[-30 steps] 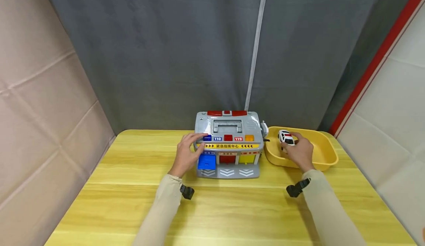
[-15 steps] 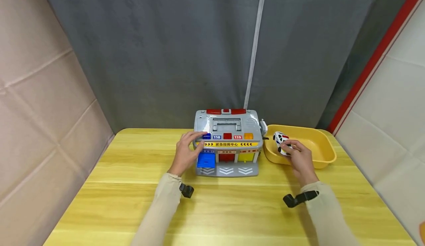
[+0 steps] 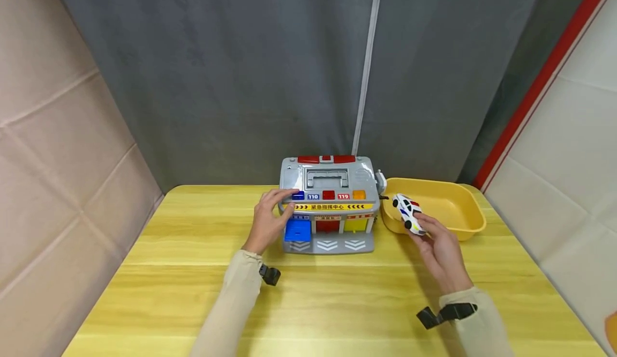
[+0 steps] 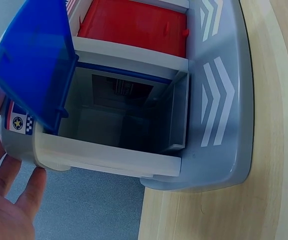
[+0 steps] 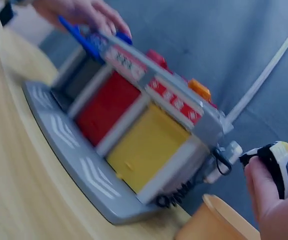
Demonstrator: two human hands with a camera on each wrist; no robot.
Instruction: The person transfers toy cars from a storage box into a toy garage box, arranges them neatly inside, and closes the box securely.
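A grey toy rescue station (image 3: 328, 207) with three garage doors stands on the table. My left hand (image 3: 265, 222) rests on its left end, index fingertip at the blue button (image 3: 299, 195) and thumb at the roof's front edge. Below, the blue door (image 4: 38, 60) is swung up, and the left wrist view shows a bare compartment behind it. The red door (image 5: 108, 107) and yellow door (image 5: 149, 150) are down. My right hand (image 3: 445, 255) pinches a white toy car (image 3: 404, 207) with blue and red markings, tilted in the air near the yellow bin's front left.
The yellow bin (image 3: 474, 220) sits close to the station's right side. A white piece (image 5: 226, 162) with a coiled black cord hangs on that side. Wooden tabletop (image 3: 337, 303) stretches in front; a grey curtain (image 3: 241, 78) closes off the back.
My right hand has drawn the car from over the bin toward me and slightly left, turning it so its side shows. My left hand stays at the blue button.
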